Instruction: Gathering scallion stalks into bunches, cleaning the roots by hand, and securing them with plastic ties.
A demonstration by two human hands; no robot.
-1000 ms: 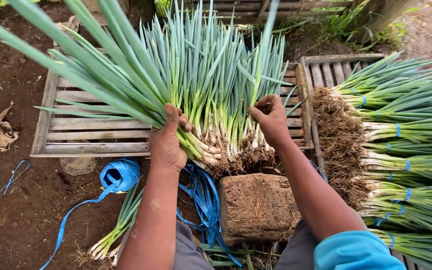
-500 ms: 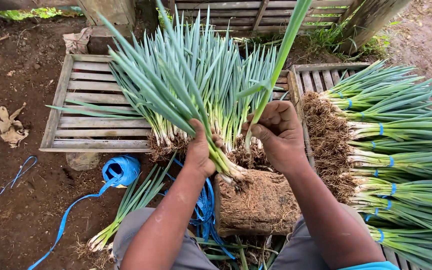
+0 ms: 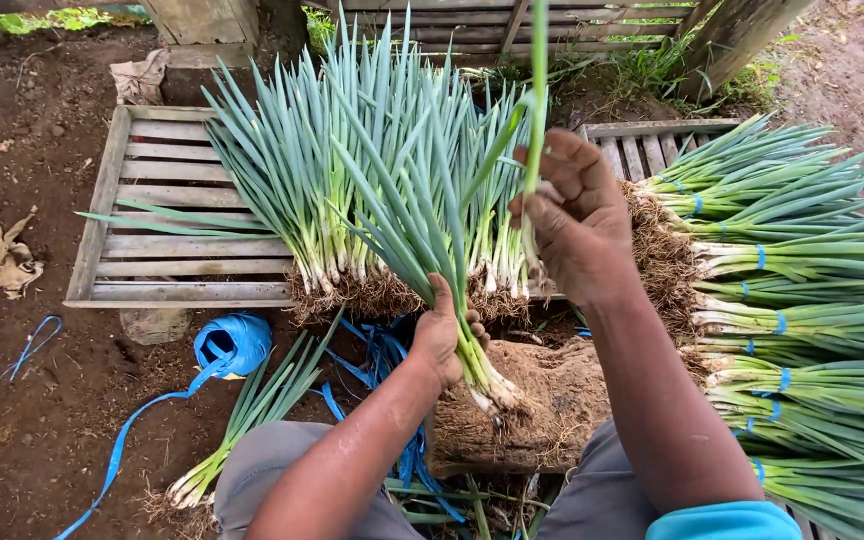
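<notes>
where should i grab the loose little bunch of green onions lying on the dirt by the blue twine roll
Best around the pale white stalks just above the roots of the small loose bunch of green onions, coming from above. That end looks firm and lies near the knee, while the thin leaves fan out toward the roll of blue plastic twine and would likely bend.

2 hands (image 3: 447,335), 2 wooden pallets (image 3: 167,245), 1 blue twine roll (image 3: 232,343). Approx 7 tied scallion bundles (image 3: 812,300) at right

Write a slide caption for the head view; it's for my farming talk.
Left hand grips a scallion bunch above a stump; right hand lifts one stalk.
</notes>
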